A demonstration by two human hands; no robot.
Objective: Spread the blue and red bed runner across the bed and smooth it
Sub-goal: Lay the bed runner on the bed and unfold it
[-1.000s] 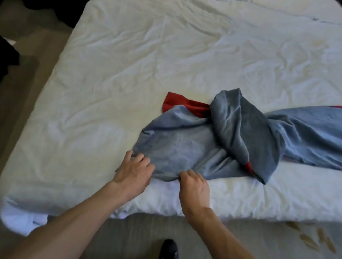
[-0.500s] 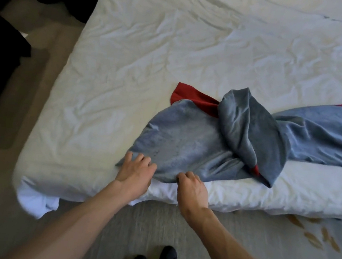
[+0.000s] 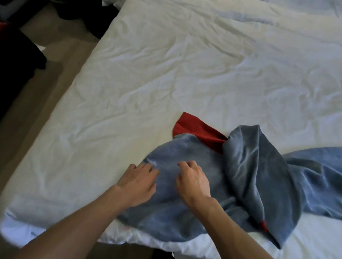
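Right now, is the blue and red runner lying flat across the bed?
No, the bed runner is bunched and folded over itself under both hands.

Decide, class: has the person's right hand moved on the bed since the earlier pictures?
Yes. The right hand has moved away from the bed's near edge, farther onto the blue runner.

Both hands off the near edge now: left hand (image 3: 137,182) and right hand (image 3: 193,182) sit further up on the runner (image 3: 177,214).

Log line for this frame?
runner: bunched, twisted | left hand: on runner's left edge | right hand: on runner | bed: left part uncovered
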